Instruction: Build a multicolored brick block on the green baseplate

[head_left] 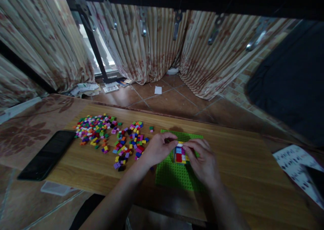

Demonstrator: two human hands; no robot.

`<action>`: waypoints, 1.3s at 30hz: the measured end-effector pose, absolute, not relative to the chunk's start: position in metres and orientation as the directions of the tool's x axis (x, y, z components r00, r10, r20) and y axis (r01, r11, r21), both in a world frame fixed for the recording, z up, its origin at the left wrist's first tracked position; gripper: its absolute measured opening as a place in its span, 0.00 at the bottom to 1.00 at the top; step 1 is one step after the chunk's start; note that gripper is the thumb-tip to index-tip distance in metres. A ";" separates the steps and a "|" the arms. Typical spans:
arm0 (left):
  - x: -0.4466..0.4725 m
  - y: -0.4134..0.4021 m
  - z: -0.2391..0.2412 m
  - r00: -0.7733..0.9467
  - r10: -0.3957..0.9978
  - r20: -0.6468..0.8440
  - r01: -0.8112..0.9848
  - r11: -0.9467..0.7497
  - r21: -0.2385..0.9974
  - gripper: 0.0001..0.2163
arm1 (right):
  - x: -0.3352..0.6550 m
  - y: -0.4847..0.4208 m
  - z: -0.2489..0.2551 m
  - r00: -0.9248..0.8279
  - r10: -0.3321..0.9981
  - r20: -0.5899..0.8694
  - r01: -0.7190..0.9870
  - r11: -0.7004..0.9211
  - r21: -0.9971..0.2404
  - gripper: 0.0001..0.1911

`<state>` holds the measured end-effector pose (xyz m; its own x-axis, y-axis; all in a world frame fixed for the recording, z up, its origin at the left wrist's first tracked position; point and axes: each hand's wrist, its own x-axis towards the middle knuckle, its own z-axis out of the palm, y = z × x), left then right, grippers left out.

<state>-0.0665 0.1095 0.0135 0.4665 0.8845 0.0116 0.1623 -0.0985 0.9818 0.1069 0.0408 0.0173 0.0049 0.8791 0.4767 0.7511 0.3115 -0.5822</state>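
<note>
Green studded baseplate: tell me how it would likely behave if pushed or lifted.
The green studded baseplate looks thin, so it is probably light for its size and may flex slightly. Lying flat on the smooth-looking wooden table, it would likely slide rather than tip, probably carrying the brick build along.

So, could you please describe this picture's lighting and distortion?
Head view: dim indoors, but bright white at the black-framed glass window; head view: shadow darkens the near part of the green studded baseplate; head view: beige striped curtains splay outward toward the top, suggesting wide-lens distortion.
</note>
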 end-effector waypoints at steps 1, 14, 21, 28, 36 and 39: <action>-0.066 0.109 0.014 0.472 0.882 0.009 0.145 -0.088 0.985 0.10 | 0.107 0.041 0.017 0.013 0.880 0.475 0.749 0.306 -0.587 0.07; -0.062 0.108 0.014 0.457 0.888 -0.039 0.046 0.020 0.999 0.08 | 0.103 0.044 0.012 0.282 0.908 0.309 0.527 0.122 -0.841 0.08; -0.061 0.110 0.013 0.424 0.905 -0.035 0.066 0.008 0.998 0.08 | 0.106 0.048 0.006 0.358 0.917 0.175 0.398 0.020 -0.917 0.12; -0.058 0.109 0.014 0.400 0.910 -0.112 0.003 0.121 0.993 0.07 | 0.106 0.051 0.007 0.366 0.931 -0.019 0.188 -0.094 -0.978 0.16; -0.054 0.106 0.014 0.379 0.907 -0.183 -0.102 0.237 0.966 0.06 | 0.103 0.052 0.012 0.370 0.920 -0.127 0.087 -0.171 -0.981 0.17; -0.053 0.106 0.013 0.378 0.905 -0.193 -0.129 0.258 0.957 0.05 | 0.101 0.053 0.013 0.366 0.923 -0.120 0.099 -0.167 -0.981 0.16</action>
